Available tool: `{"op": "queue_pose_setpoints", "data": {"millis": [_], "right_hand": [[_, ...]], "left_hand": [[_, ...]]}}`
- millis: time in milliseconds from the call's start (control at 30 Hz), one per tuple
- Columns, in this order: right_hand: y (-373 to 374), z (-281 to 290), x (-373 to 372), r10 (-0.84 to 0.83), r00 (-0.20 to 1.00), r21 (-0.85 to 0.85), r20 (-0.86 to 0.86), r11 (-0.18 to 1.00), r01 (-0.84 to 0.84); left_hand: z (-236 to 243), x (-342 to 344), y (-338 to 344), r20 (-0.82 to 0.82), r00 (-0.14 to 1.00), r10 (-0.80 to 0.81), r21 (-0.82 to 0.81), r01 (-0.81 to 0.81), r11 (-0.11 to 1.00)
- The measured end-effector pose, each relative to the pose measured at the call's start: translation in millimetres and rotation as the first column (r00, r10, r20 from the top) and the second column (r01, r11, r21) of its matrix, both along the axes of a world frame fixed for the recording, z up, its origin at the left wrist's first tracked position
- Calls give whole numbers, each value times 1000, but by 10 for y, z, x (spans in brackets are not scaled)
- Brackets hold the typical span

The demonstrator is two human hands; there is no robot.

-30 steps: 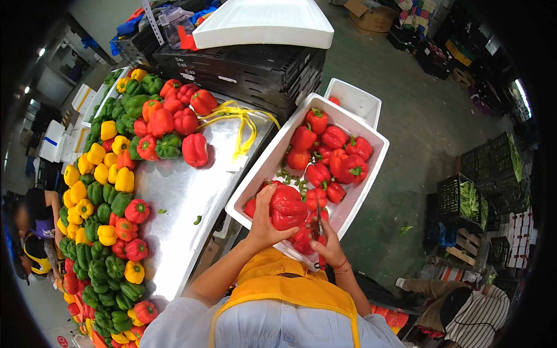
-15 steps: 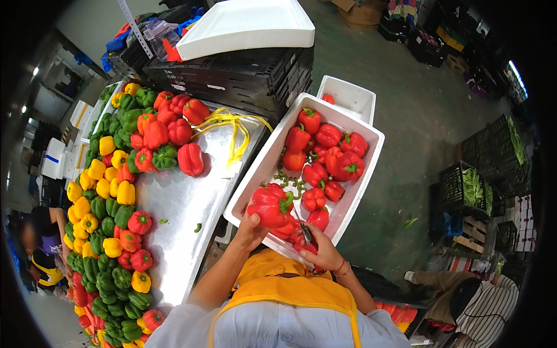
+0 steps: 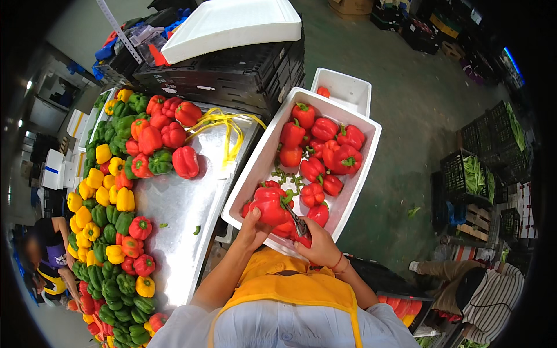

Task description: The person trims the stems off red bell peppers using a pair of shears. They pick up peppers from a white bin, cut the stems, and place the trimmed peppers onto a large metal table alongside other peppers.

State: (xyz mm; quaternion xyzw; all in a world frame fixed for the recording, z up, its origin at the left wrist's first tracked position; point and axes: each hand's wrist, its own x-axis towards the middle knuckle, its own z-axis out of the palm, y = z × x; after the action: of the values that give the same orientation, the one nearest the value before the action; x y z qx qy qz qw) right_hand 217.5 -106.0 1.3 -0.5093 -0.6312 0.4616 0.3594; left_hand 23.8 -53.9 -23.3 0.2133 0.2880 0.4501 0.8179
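A red bell pepper (image 3: 268,207) is gripped in my left hand (image 3: 251,233) over the near end of a white foam box (image 3: 229,212). My right hand (image 3: 318,245) is closed round a pair of dark-handled snips (image 3: 298,221), whose blades reach the pepper's green stem (image 3: 286,198). How far the blades are closed is too small to tell. More red bell peppers (image 3: 313,171) lie in the box, along with several cut green stem pieces (image 3: 297,184). Part of the box's near end is hidden behind my hands.
To the left, a metal table (image 3: 168,232) carries a heap of green, yellow and red peppers (image 3: 110,232). Yellow straps (image 3: 232,136) lie at its far edge. Beyond stand black crates (image 3: 232,81) under a white foam lid (image 3: 232,26). Other people (image 3: 52,249) are at both sides.
The snips have moved up from beside the pepper to its stem, and my right hand has come slightly left. The pepper stays in my left hand. The whole view has shifted a little.
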Motion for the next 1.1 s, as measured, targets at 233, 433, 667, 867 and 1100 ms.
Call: {"op": "queue_pose_setpoints", "data": {"millis": [233, 433, 667, 867, 1100], "right_hand": [[-12, 51, -42, -46, 997, -18, 69, 999, 47], [29, 163, -67, -102, 959, 47, 265, 995, 92], [91, 91, -115, -108, 915, 96, 389, 992, 76], [76, 75, -132, -120, 907, 107, 403, 991, 84], [68, 103, -160, -151, 904, 192, 401, 978, 78]], "left_hand": [[32, -21, 62, 33, 995, -95, -2, 95, 995], [208, -91, 163, -172, 983, -59, 3, 60, 998], [47, -43, 114, -420, 902, 95, 114, -51, 992], [0, 16, 95, -469, 868, 165, 128, -118, 985], [-23, -50, 85, -352, 915, 198, 248, -113, 962]]}}
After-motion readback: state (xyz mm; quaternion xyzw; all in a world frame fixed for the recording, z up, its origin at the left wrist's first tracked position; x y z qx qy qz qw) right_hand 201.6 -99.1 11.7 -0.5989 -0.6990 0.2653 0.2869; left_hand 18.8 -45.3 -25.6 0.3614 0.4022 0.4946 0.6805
